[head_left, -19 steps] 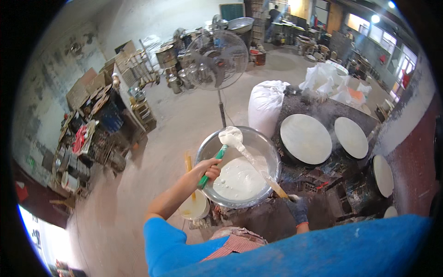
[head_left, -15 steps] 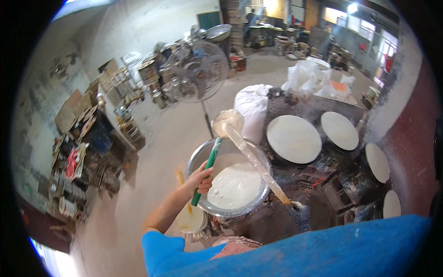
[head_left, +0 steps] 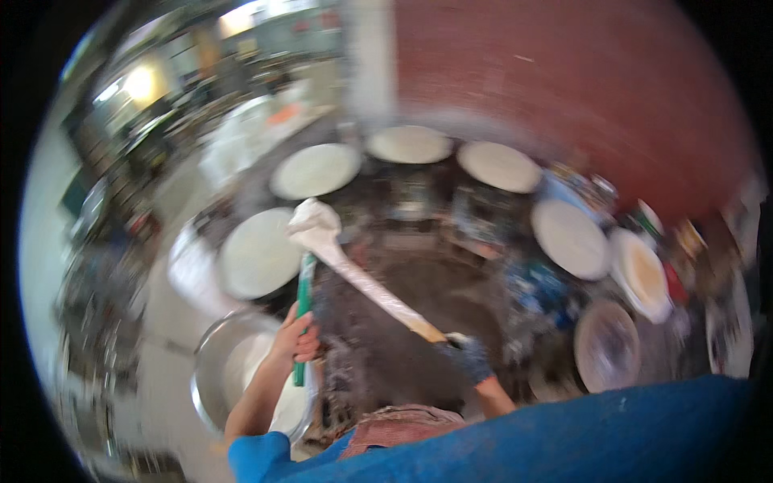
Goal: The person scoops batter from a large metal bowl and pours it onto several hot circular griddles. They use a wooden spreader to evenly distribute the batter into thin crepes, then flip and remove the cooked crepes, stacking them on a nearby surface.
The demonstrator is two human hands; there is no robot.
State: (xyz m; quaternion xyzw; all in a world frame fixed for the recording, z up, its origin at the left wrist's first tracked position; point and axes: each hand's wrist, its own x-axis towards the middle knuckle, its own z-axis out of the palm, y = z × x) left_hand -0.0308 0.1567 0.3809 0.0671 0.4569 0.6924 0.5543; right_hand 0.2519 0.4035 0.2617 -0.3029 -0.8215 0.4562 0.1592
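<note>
My left hand (head_left: 296, 336) grips a green-handled ladle (head_left: 303, 306) held upright, its cup coated in white batter (head_left: 312, 219). My right hand (head_left: 469, 357), in a dark glove, grips a long wooden stick (head_left: 378, 294) smeared with batter; its far end meets the ladle's cup. Both tools are raised over a dark stove surface (head_left: 427, 290). A metal basin of white batter (head_left: 233, 378) sits below my left forearm. The picture is blurred by motion.
Several round griddles with pale batter discs ring the stove: one at left (head_left: 259, 253), others at the back (head_left: 316, 170) (head_left: 408, 144) (head_left: 499, 166) and right (head_left: 570, 238). A red brick wall (head_left: 580, 88) stands behind. A cluttered workshop floor lies at the far left.
The view has swung right, from the basin toward the griddles and brick wall. Ladle and stick have lifted out of the basin and now hang over the stove.
</note>
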